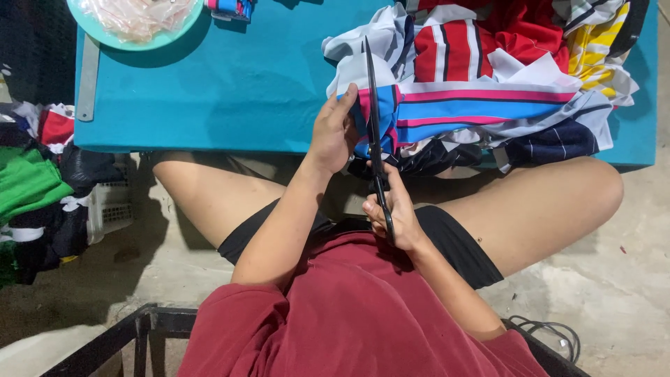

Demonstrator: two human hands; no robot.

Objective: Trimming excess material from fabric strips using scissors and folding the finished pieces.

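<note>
L hand [333, 132] pinched striped blue-pink fabric piece [481, 108] taut; R hand [391, 209] gripped long black scissors [375, 132], blades best kept along stripe.

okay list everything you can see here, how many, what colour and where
scissors: one pair, black, upright over table edge
striped fabric piece: one, blue, pink and white, at the scissors
fabric pile: one heap, red, white, yellow, navy, table's right
table: one, teal top
plate: one, pale green, far left corner
clothes heap: one, green, black, red, floor left
left hand: one, on the striped piece
right hand: one, on scissors handle
</note>
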